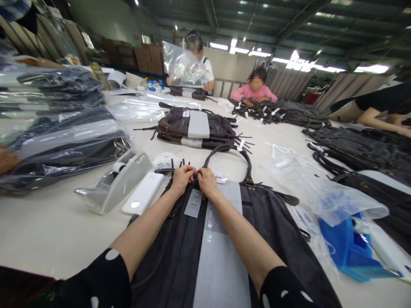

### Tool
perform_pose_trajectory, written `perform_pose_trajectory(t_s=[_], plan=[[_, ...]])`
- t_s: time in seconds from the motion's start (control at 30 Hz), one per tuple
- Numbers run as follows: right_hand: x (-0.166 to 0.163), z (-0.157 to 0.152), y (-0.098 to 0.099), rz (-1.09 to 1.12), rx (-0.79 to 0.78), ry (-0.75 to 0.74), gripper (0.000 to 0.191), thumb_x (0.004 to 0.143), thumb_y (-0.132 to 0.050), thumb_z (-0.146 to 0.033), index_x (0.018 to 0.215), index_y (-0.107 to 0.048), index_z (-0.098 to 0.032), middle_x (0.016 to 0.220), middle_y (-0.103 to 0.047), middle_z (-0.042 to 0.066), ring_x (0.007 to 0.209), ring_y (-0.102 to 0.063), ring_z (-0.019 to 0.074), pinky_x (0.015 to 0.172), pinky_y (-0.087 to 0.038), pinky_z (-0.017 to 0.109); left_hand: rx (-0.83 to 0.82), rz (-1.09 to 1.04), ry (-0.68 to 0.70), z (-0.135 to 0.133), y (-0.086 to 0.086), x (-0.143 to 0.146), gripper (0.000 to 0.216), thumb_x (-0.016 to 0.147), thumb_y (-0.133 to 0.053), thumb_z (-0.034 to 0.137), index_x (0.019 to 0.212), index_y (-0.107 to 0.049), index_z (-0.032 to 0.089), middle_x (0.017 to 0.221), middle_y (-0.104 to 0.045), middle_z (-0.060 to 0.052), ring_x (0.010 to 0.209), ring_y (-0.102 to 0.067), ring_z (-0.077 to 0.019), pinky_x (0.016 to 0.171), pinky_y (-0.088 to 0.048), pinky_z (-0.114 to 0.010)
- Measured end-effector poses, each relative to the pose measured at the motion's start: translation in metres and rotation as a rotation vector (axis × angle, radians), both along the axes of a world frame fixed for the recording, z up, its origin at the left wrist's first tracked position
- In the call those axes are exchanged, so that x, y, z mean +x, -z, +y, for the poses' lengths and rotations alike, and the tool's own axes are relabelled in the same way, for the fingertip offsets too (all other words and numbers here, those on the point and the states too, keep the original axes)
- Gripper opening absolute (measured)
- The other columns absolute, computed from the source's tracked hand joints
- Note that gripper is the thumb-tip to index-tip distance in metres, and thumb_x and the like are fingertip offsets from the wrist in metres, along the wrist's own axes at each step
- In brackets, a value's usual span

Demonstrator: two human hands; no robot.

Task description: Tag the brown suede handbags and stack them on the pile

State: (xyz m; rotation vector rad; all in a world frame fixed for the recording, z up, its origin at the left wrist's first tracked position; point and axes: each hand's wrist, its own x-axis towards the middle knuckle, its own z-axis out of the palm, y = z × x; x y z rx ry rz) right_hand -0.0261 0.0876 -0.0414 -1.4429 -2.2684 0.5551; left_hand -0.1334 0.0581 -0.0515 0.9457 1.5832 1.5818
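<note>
A dark leather handbag [276, 231] lies on the table in front of me, with a strip of pale wrapping paper [221, 265] across its middle. My left hand [182, 179] and my right hand [206, 180] meet at the bag's top edge, by the base of a handle. Both have their fingers pinched, close together; what sits between the fingertips is too small to make out. Just below them hangs a grey-white hang tag [194, 203]. The bag's rounded handle [247, 158] stands up beyond my right hand, near a small white label [221, 177].
Left of the bag are a white phone-like object [143, 193] and a clear tape dispenser [117, 182]. A blue dispenser [349, 246] sits at right. Stacked bags [173, 122] lie ahead, plastic-wrapped bags [70, 145] at left. Other people work around the table, one holding a clear bag [183, 66].
</note>
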Motion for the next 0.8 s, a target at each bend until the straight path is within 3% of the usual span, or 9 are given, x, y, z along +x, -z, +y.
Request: perform_pose_trajectory(t_s=[0.4, 0.6, 0.7, 0.8], plan=[[-0.001, 0.001, -0.001, 0.063, -0.048, 0.053, 0.022, 0.085, -0.040, -0.023, 0.093, -0.060, -0.021, 0.093, -0.058, 0.005, 0.088, -0.052, 0.0153, 0.076, -0.037, 0.025, 0.007, -0.074, 0.016, 0.003, -0.003, 0.002, 0.015, 0.059, -0.056, 0.019, 0.073, -0.060, 0.013, 0.046, -0.053, 0.005, 0.037, -0.043, -0.0049, 0.035, -0.029, -0.015], [0.003, 0.001, -0.004, -0.039, -0.034, 0.017, 0.025, 0.086, -0.038, -0.021, 0.099, -0.060, -0.021, 0.094, -0.057, 0.006, 0.087, -0.053, 0.0158, 0.075, -0.038, 0.025, -0.007, -0.170, 0.081, 0.007, -0.003, 0.002, 0.016, 0.056, -0.057, 0.018, 0.071, -0.058, 0.013, 0.052, -0.057, 0.003, 0.037, -0.044, -0.0046, 0.034, -0.026, -0.015], [0.013, 0.000, -0.012, -0.126, 0.042, -0.017, 0.026, 0.087, -0.037, -0.023, 0.097, -0.061, -0.021, 0.097, -0.056, 0.007, 0.087, -0.054, 0.0169, 0.074, -0.038, 0.027, 0.004, -0.225, 0.113, 0.006, -0.003, 0.002, 0.017, 0.055, -0.057, 0.018, 0.071, -0.056, 0.013, 0.057, -0.059, 0.002, 0.037, -0.045, -0.0047, 0.033, -0.026, -0.016], [0.027, 0.003, -0.020, -0.178, 0.208, -0.012, 0.024, 0.086, -0.041, -0.026, 0.099, -0.060, -0.021, 0.108, -0.055, 0.008, 0.100, -0.049, 0.0210, 0.082, -0.034, 0.032, 0.024, -0.303, 0.133, 0.004, -0.005, 0.002, 0.017, 0.055, -0.057, 0.020, 0.071, -0.053, 0.014, 0.059, -0.060, 0.002, 0.036, -0.043, -0.0042, 0.033, -0.023, -0.017]])
